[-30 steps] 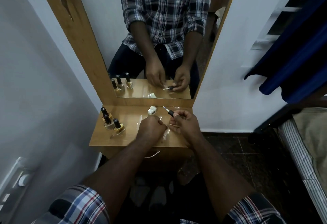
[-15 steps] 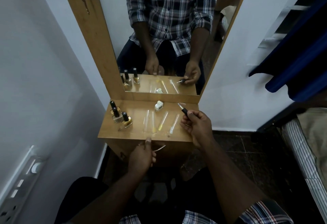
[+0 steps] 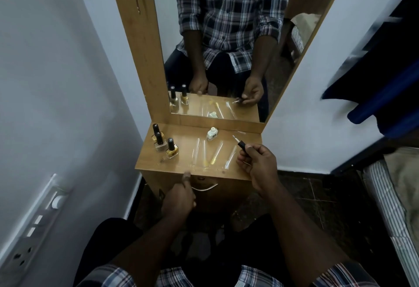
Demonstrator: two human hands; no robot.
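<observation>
The table (image 3: 186, 141) is glossy wood laminate; its drawer handle (image 3: 205, 188) is shiny metal. The polish bottles (image 3: 171, 151) are glass with glossy black caps, the sticks (image 3: 217, 153) clear plastic.

The left hand (image 3: 180, 196) is blurred (its grip unreadable); the mirror (image 3: 169, 26) runs past the top edge.

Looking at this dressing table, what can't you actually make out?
Head view, blur: the left hand, so whether it holds anything or touches the drawer handle is unclear.
Head view, too small: labels on the capped bottles.
Head view, hidden by fingers: the lower part of the brush cap in the right hand.
Head view, glare: outlines of the clear strips on the tabletop.
</observation>
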